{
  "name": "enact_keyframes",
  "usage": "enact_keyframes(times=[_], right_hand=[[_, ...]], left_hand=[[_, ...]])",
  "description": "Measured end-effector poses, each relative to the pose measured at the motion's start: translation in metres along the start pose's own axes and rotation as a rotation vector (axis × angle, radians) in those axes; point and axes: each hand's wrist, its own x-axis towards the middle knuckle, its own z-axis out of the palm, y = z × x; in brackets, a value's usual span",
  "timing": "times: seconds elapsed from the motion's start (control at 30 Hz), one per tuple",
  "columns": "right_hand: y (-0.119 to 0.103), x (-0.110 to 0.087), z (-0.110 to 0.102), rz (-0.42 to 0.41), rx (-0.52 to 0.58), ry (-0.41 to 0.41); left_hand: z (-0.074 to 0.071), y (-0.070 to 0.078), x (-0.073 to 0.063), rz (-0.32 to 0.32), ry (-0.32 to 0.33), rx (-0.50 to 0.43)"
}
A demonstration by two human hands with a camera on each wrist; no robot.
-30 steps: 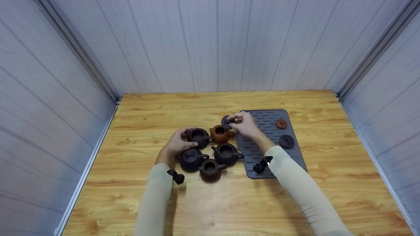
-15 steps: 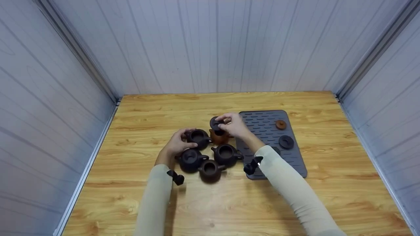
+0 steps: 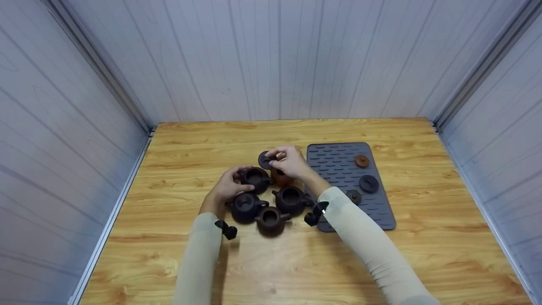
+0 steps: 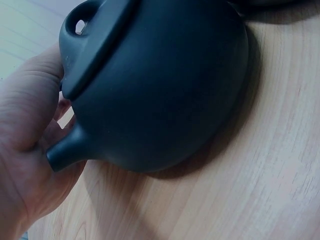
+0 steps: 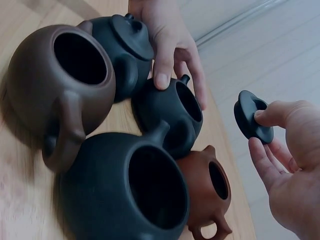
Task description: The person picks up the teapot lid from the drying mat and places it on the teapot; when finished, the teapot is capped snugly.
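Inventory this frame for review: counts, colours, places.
Table: 1, yellowish, underneath
Mat: 1, grey, right
Loose lids: 3, reddish, black, dark grey, on mat
Held lid: 1, black, raised
Gripped teapot: 1, black, back left
Lidded teapot: 1, black, front left
Open teapot: 1, black, beside mat
Brown teapot: 1, brown, nearest
Reddish teapot: 1, reddish, back right
Walls: 3, pale, back and sides
Wrist devices: 2, black, wrists
Sleeves: 2, pale, arms
Left hand: 1, bare, on gripped teapot
Right hand: 1, bare, pinching held lid
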Motion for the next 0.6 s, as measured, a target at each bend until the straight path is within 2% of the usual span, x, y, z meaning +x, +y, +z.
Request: enact_keyframes(times=[0.2,0.33,0.6], right_hand=[[-0.003,0.003,0.011,-0.04,0.003,-0.008],[-0.003,0.005,0.018,-0.04,0.016,-0.018],[0.002,0.008,0.027,-0.032,0.013,-0.018]], left_hand=[[-0.003,-0.002,-0.001,0.012,-0.023,0.003],[-0.006,-0.003,-0.002,0.032,-0.035,0.037],[-0.004,-0.002,-0.001,0.006,-0.024,0.026]])
